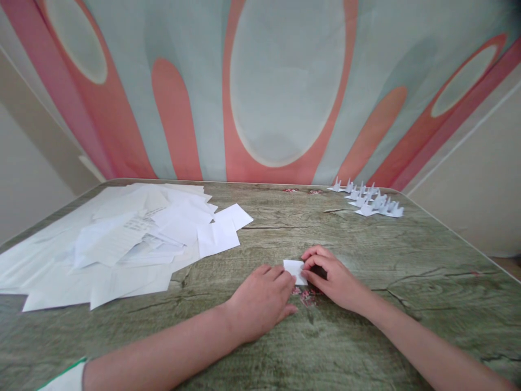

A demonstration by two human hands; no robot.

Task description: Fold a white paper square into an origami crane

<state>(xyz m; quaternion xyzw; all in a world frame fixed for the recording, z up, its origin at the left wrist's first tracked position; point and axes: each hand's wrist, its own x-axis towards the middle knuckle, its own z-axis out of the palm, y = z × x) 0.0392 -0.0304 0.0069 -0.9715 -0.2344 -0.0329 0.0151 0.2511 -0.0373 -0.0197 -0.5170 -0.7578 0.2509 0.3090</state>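
A small white paper square (293, 270) lies at the middle of the wood-grain table, between my two hands. My left hand (262, 297) reaches in from the left, its fingers closed together and pressing on the left edge of the square. From the right, my right hand (332, 278) pinches the right edge between thumb and fingertips. Whether the paper is folded in layers is too small to tell. Just below it, a red floral print (308, 295) shows on the table surface, partly covered by my hands.
A broad, loose pile of white paper sheets (122, 233) spreads over the left side, with small paper squares (218, 239) at its right edge. Several folded white paper cranes (376, 203) stand in rows at the back right. A patterned curtain (285, 81) hangs behind the table (407, 304).
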